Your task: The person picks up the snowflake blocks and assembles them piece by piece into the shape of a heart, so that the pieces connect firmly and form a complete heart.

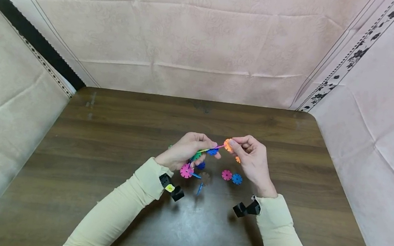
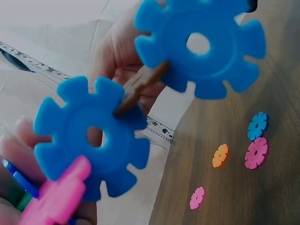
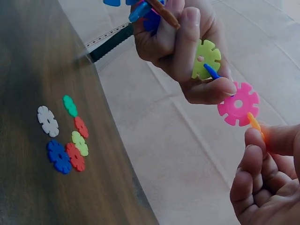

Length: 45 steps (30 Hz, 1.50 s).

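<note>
My left hand (image 1: pixel 187 150) holds a chain of notched plastic discs slotted into one another. A yellow-green disc (image 3: pixel 208 50) and a pink disc (image 3: pixel 228 105) extend from its thumb side toward the right hand. My right hand (image 1: pixel 253 158) pinches an orange disc (image 1: pixel 228 145) between thumb and fingertips, its edge at a notch of that pink disc. Below the left hand hang another pink disc (image 2: pixel 54 201), a blue disc (image 2: pixel 70 119), a brown disc (image 2: pixel 140 89) and a second blue disc (image 2: pixel 220 56). The left fingers hide part of the chain.
Loose discs lie on the brown wooden table (image 1: pixel 119 195): pink (image 1: pixel 224 177), blue (image 1: pixel 234 180) and orange (image 1: pixel 238 159) near the right hand. A white disc (image 3: pixel 43 117), a dark blue disc (image 3: pixel 55 157) and several red and green ones lie farther left. Pale cloth (image 1: pixel 205 51) surrounds the table.
</note>
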Each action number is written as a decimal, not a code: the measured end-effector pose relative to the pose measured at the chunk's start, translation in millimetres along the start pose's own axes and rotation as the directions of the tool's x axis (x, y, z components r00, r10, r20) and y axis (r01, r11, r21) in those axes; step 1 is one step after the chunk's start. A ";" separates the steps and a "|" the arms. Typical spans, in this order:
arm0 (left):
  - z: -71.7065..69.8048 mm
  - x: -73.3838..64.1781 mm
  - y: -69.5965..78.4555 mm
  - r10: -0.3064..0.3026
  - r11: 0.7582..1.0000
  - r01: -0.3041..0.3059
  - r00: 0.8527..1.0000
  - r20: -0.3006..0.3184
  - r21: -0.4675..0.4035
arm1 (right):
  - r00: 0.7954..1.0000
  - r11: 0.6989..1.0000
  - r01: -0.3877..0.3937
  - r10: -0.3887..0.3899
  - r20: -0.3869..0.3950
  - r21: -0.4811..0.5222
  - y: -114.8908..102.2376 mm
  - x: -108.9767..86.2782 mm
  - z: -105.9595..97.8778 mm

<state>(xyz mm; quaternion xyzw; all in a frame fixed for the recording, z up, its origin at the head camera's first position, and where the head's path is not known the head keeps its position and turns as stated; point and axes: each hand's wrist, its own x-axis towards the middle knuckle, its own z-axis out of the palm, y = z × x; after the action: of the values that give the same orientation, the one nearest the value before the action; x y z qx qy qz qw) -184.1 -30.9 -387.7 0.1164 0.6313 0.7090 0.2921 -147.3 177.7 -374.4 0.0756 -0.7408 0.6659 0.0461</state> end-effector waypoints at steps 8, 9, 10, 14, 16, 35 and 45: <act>1.8 2.0 1.8 0.008 1.000 -0.008 1.000 -0.021 -0.015 | 0.998 0.998 0.062 -0.062 -0.022 -0.004 -4.0 0.0 1.0; 2.0 1.8 2.0 0.008 1.000 -0.008 1.000 -0.025 -0.014 | 0.998 0.998 0.056 -0.057 -0.029 -0.004 -4.7 -0.1 1.3; 2.1 1.9 1.9 0.008 1.000 -0.009 1.000 -0.029 -0.015 | 0.998 0.999 0.052 -0.052 -0.033 -0.006 -5.3 -0.2 1.5; 2.8 1.8 2.2 0.010 1.000 -0.010 0.999 -0.037 -0.022 | 0.998 0.999 0.047 -0.047 -0.042 -0.011 -6.7 -0.9 2.5; 2.9 2.1 2.2 0.012 1.000 -0.013 0.999 -0.037 -0.027 | 0.997 0.998 0.061 -0.061 -0.043 -0.015 -7.1 -1.3 2.7; 10.0 5.4 2.4 -0.002 0.999 0.000 1.000 -0.028 -0.049 | 0.997 0.996 0.070 -0.073 -0.040 -0.062 26.5 6.9 -12.2; 1.7 0.7 -1.4 -0.010 1.000 0.009 0.999 -0.034 -0.015 | 0.909 0.710 -0.127 0.363 0.205 -0.693 54.5 -2.2 -38.8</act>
<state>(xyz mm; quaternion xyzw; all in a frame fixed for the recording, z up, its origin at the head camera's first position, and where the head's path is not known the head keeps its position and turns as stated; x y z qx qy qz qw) -183.4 -29.0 -388.9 0.0990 0.6314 0.7142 0.2855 -155.8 221.9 -423.9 0.0625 -0.9290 0.3355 -0.1433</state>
